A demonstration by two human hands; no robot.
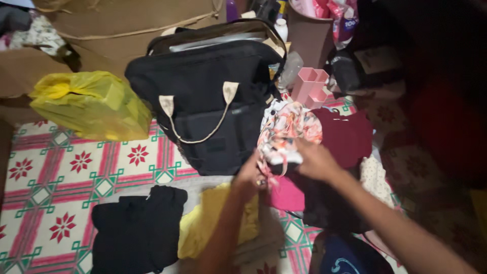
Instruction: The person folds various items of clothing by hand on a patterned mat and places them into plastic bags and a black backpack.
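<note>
Both my hands hold a floral-patterned cloth (286, 133) of white, orange and pink, lifted just in front of a black bag (208, 101) with cream handles. My left hand (248, 177) grips its lower edge and my right hand (314, 161) grips its right side. Under the cloth lie a pink garment (286, 195) and a dark maroon garment (350, 137). A yellow garment (208, 223) and a black garment (139, 228) lie on the mat below my left arm.
A yellow plastic bag (94, 104) sits at the left on a red, green and white patterned mat (56, 177). Brown cardboard (122, 25) stands behind. A pink organiser (310, 86) and bottles crowd the back right. Dark blue cloth (345, 259) lies at the bottom.
</note>
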